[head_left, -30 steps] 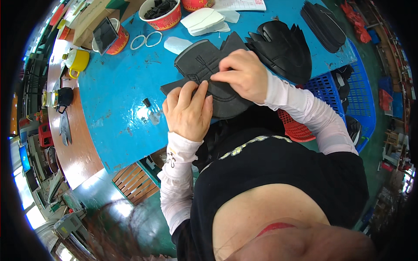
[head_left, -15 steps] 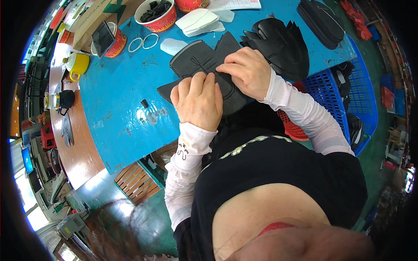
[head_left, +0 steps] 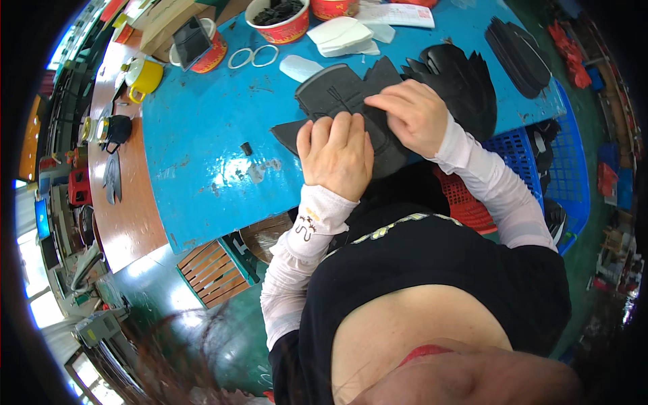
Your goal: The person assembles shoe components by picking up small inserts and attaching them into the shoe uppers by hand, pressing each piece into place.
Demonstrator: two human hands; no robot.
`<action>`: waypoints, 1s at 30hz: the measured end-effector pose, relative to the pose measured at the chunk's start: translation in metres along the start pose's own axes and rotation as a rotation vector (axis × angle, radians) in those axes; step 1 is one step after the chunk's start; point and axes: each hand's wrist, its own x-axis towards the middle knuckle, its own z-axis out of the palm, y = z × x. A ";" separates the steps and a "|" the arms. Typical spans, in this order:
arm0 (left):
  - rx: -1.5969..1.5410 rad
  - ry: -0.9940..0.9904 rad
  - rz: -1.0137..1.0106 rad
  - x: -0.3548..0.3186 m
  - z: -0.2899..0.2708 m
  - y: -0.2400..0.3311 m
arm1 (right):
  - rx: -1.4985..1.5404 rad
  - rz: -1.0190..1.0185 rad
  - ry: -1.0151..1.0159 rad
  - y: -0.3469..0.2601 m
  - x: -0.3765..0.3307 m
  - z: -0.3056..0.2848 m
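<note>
- While both hands press down, the dark grey cut piece point(head_left: 337, 101) lies flat on the blue table point(head_left: 202, 155), near its front edge, directly before the person.
- Left hand point(head_left: 335, 154): palm down, fingers together and extended, laid flat on the lower middle of the cut piece. It clamps nothing; it rests on top of the material.
- Right hand point(head_left: 412, 115): fingers bent and drawn together, tips touching the right part of the same piece. Whether a fold or edge is pinched between them cannot be told.
- The two hands sit just beside each other, nearly touching.
- Stack of black cut pieces point(head_left: 466, 84): on the table just right of the right hand, partly behind it.
- Second black stack point(head_left: 516, 54): farther right, near the table's far corner.
- Blue basket point(head_left: 560, 169): beside the table's right edge, with a red basket point(head_left: 462, 202) next to it under the right forearm.
- Two rings point(head_left: 252, 57), a red bowl point(head_left: 278, 15) holding dark scraps, and white pieces point(head_left: 344, 35): along the far side of the table.
- Yellow kettle point(head_left: 143, 75): on the brown bench to the left.
</note>
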 end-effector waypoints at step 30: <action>-1.865 0.137 -0.663 -0.042 -0.025 -0.005 | 0.934 0.312 -0.033 -0.072 0.009 -0.023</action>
